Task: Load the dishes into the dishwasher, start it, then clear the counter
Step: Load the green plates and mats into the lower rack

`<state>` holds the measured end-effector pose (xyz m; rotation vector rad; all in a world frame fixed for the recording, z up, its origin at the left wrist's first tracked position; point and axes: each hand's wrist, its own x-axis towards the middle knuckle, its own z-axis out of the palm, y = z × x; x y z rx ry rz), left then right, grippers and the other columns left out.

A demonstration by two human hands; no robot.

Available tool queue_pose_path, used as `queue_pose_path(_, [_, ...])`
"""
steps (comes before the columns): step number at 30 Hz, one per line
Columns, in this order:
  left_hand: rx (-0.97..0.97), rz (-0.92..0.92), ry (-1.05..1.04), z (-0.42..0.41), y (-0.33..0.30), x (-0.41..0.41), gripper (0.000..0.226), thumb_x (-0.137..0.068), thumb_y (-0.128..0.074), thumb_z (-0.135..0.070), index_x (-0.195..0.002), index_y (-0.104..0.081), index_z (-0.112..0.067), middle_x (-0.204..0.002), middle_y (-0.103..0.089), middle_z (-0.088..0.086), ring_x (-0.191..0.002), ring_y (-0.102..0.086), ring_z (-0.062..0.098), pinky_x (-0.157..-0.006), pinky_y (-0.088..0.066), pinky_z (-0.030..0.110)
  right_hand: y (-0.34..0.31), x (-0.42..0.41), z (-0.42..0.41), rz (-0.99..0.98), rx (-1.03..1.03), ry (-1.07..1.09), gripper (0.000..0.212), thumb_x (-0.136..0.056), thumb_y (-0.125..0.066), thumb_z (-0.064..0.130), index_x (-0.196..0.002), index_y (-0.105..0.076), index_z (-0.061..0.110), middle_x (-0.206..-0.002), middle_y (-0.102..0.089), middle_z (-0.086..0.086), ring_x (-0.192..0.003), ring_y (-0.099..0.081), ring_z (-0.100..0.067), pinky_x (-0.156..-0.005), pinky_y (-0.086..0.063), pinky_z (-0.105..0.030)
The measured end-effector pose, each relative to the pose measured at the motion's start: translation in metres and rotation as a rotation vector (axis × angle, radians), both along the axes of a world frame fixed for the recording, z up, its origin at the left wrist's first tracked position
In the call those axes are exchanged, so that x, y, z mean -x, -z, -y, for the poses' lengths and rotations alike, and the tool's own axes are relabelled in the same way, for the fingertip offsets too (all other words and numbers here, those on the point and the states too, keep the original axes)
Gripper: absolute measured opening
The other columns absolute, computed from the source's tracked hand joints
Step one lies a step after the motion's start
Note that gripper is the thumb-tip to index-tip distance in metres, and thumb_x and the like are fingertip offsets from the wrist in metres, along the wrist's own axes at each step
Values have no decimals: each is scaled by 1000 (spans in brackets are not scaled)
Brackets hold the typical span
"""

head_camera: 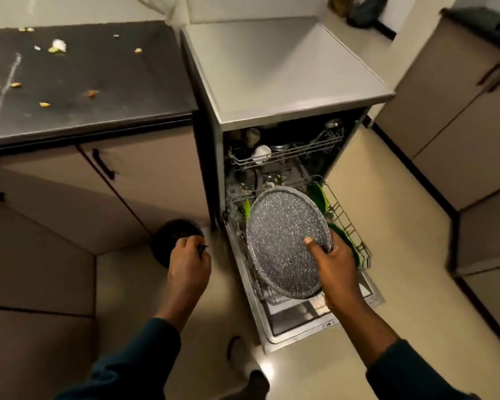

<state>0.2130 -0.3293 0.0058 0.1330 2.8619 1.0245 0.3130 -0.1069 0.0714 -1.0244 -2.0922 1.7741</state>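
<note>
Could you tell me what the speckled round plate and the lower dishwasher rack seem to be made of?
Speckled plate, gripped by the right hand: grey with white flecks and a matte look, likely stone-effect coated metal or ceramic. Lower rack: thin wire grid, apparently coated metal.

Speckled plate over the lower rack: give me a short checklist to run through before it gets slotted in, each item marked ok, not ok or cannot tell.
1. Right hand grips the speckled plate by its rim: ok.
2. Dishwasher door down, lower rack pulled out: ok.
3. Free slot under the plate: cannot tell, the plate hides it.
4. Green dishes already in the rack sit close to the plate: not ok.
5. Left hand free to help: not ok, it holds a dark round item.
6. Counter cleared: not ok, food scraps remain.
</note>
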Motion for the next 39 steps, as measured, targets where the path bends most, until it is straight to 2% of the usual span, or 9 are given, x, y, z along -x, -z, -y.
queue_pose_path(9, [-68, 210, 67, -120, 79, 45, 25, -89, -55, -6, -113, -60, -9, -116, -56, 10, -100, -56, 25, -84, -43, 31, 69, 58, -105, 55, -141, 89, 24, -97, -54, 18, -114, -56, 35, -110, -65, 3, -99, -63, -14, -82, -52, -32])
queue_pose_path(13, [-66, 220, 86, -161, 109, 64, 25, -89, -55, -7, -113, -60, -9, -114, -57, 9, -102, -56, 26, -83, -40, 27, 116, 99, -142, 84, -263, 93, 23, -97, -53, 18, -119, -58, 23, -111, -66, -2, -98, -63, -18, -85, -54, -36])
queue_pose_path(17, [-83, 221, 38, -202, 148, 89, 24, -89, -56, -9, -113, -62, -12, -113, -57, 7, -99, -57, 23, -78, -36, 21, 178, 146, -177, 114, -359, 33, 31, -99, -51, 19, -129, -53, 17, -108, -62, -7, -89, -58, -20, -76, -46, -26])
queue_pose_path(20, [-78, 212, 15, -233, 179, 109, 26, -89, -56, -8, -114, -62, -12, -115, -59, 10, -98, -59, 27, -77, -38, 24, 227, 180, -200, 150, -403, -12, 41, -99, -51, 19, -138, -47, 8, -129, -56, -12, -114, -56, -25, -91, -46, -28])
queue_pose_path(26, [-119, 169, -29, -286, 248, 143, 25, -88, -59, -5, -112, -64, -12, -111, -62, 12, -94, -62, 31, -73, -50, 31, 314, 231, -250, 111, -569, -90, 28, -97, -51, 7, -124, -59, 4, -99, -67, -11, -79, -57, -16, -61, -33, -6])
queue_pose_path(27, [-110, 141, -34, -294, 255, 150, 25, -89, -58, -4, -111, -65, -10, -111, -63, 14, -95, -62, 33, -72, -47, 29, 325, 238, -258, 86, -590, -101, 31, -97, -50, 8, -127, -57, 5, -99, -67, -9, -81, -59, -18, -64, -37, -6])
queue_pose_path(31, [-68, 144, -91, -325, 287, 182, 28, -91, -55, -10, -118, -62, -15, -121, -61, 11, -100, -62, 28, -76, -46, 26, 373, 266, -281, 57, -673, -150, 37, -96, -46, 13, -132, -53, 8, -107, -69, -15, -91, -66, -28, -78, -55, -35])
queue_pose_path(35, [-39, 100, -91, -344, 313, 202, 29, -89, -58, -11, -118, -62, -13, -124, -58, 11, -102, -60, 29, -82, -46, 29, 410, 274, -289, 179, -655, -211, 32, -98, -48, 6, -130, -52, 0, -101, -68, -19, -90, -67, -30, -68, -43, -16])
queue_pose_path(39, [70, 83, -75, -353, 326, 210, 33, -88, -59, -12, -122, -57, -13, -131, -50, 15, -111, -54, 30, -83, -43, 30, 430, 275, -297, 256, -533, -228, 29, -100, -44, 8, -127, -49, -3, -105, -67, -23, -96, -66, -35, -71, -44, -25])
